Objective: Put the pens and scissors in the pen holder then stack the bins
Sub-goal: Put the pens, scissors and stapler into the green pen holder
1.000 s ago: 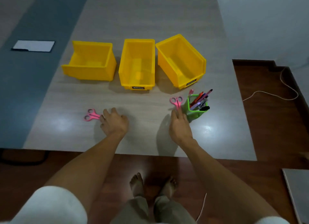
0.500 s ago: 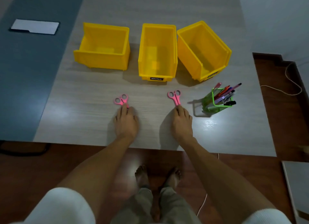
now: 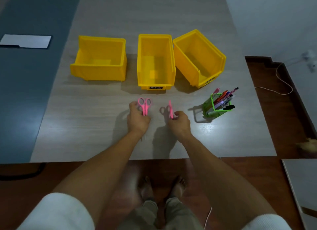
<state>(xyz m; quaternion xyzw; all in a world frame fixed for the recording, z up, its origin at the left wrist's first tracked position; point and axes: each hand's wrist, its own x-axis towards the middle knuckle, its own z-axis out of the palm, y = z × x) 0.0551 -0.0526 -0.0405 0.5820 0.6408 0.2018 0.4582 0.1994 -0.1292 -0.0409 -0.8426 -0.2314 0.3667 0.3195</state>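
Observation:
My left hand [image 3: 138, 120] grips a pair of pink scissors [image 3: 145, 105], handles pointing away, lifted off the table. My right hand [image 3: 179, 122] grips a second pair of pink scissors [image 3: 169, 109], seen edge-on and tilted upright. A green mesh pen holder [image 3: 216, 107] with several pens in it stands to the right of my right hand. Three empty yellow bins stand in a row behind: the left bin [image 3: 99, 59], the middle bin [image 3: 155, 61], and the right bin [image 3: 199, 58], which is turned at an angle.
The grey wooden table [image 3: 85, 118] ends just below my hands, with brown floor beneath. A white sheet [image 3: 25, 41] lies on the blue surface at far left. A white cable [image 3: 281, 82] runs across the floor on the right.
Both hands have closed on the scissors and lifted them off the table. The right pair has turned up on edge. The view has shifted a little.

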